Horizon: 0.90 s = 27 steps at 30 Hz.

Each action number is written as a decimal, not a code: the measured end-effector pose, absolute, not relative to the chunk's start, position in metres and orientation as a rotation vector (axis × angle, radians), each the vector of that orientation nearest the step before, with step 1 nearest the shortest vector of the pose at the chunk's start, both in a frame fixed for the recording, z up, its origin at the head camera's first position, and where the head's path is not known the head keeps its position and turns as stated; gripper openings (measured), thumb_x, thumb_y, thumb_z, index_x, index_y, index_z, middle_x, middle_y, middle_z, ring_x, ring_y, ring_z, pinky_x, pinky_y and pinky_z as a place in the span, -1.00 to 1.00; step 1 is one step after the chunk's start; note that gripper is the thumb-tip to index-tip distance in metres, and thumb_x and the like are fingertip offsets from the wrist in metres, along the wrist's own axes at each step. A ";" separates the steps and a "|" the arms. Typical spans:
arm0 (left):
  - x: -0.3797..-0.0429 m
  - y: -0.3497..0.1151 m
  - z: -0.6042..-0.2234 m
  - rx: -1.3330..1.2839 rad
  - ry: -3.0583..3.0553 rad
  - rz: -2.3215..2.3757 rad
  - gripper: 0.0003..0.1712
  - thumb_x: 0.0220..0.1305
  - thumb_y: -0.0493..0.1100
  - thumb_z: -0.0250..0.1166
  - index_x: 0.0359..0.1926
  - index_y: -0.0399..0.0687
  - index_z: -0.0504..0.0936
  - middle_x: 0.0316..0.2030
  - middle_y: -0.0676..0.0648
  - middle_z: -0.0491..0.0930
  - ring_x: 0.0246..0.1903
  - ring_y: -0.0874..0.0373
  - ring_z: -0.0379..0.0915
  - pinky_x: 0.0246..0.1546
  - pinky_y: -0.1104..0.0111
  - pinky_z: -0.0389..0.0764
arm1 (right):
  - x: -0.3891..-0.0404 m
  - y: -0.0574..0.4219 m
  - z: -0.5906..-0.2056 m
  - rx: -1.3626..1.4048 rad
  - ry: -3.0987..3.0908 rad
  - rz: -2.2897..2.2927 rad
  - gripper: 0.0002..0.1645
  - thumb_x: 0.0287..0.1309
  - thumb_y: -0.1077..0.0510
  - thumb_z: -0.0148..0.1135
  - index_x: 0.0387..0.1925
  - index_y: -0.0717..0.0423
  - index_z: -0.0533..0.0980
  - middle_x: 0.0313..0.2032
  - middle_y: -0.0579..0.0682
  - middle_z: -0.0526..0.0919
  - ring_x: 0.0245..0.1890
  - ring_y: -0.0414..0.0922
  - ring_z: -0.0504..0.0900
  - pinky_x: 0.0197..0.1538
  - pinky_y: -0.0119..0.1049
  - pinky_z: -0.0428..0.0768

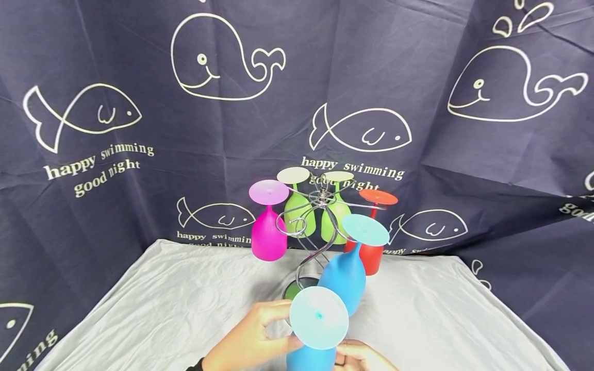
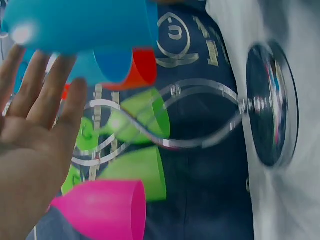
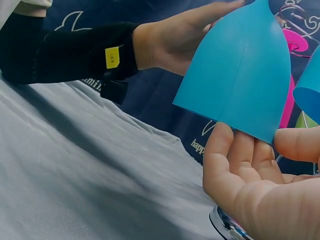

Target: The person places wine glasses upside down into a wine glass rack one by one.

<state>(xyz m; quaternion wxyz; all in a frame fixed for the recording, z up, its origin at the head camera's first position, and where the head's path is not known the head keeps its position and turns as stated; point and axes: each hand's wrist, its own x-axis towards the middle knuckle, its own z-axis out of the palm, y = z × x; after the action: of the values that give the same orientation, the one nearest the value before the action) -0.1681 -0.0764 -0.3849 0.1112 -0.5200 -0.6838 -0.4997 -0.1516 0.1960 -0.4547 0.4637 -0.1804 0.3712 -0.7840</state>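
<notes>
A blue plastic goblet [image 1: 319, 317] is upside down at the front, its pale round foot facing up. My left hand [image 1: 255, 332] holds it from the left, near the stem, with the thumb in front and fingers reaching behind. At the lower rim, my right hand [image 3: 250, 180] pinches the goblet between thumb and fingers. Just behind it, a second blue goblet [image 1: 345, 278] hangs from a wire rack [image 1: 322, 200]. Also hanging there are a red goblet [image 1: 371, 257], a magenta goblet [image 1: 269, 239] and two green goblets [image 1: 336, 221].
The rack's round, shiny base [image 2: 272, 105] stands on a table with a wrinkled pale cloth [image 1: 199, 293]. Curved metal legs [image 2: 165, 142] rise from it. Close behind the table hangs a dark blue curtain [image 1: 153, 51] printed with whales and fish.
</notes>
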 end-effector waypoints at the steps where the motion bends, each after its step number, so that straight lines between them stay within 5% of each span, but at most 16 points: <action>1: -0.167 -0.075 -0.385 -1.529 -1.990 -1.485 -0.61 0.31 -0.22 0.38 0.16 0.05 0.64 -0.05 0.12 0.67 -0.06 0.21 0.58 0.01 0.28 0.60 | -0.152 0.196 -0.455 -0.452 0.913 -1.925 -0.56 0.59 0.00 -0.28 0.17 0.05 0.46 0.10 -0.13 0.62 0.06 -0.29 0.58 0.26 -0.40 0.43; 21: -0.163 -0.066 -0.386 -1.492 -1.918 -1.534 -0.73 0.33 -0.22 0.34 0.04 0.01 0.68 -0.17 0.06 0.71 -0.17 0.29 0.56 -0.09 0.33 0.63 | -0.153 0.184 -0.460 -0.502 0.979 -1.889 -0.57 0.58 -0.04 -0.23 -0.07 -0.07 0.59 -0.26 -0.25 0.62 -0.32 -0.41 0.51 -0.08 -0.51 0.49; 27: -0.163 -0.067 -0.386 -1.507 -1.905 -1.550 -0.75 0.36 -0.21 0.31 0.04 0.00 0.66 -0.17 0.04 0.70 -0.17 0.27 0.54 -0.08 0.33 0.61 | -0.152 0.183 -0.459 -0.513 1.034 -1.922 -0.55 0.58 -0.01 -0.25 0.02 -0.03 0.59 -0.10 -0.19 0.68 -0.16 -0.34 0.61 0.08 -0.42 0.54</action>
<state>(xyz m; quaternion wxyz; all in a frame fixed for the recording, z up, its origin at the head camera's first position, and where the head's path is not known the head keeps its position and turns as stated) -0.1631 -0.0669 -0.3856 0.1295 -0.5187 -0.6556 -0.5334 -0.1517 0.1827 -0.4591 0.4347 -0.2062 0.4155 -0.7719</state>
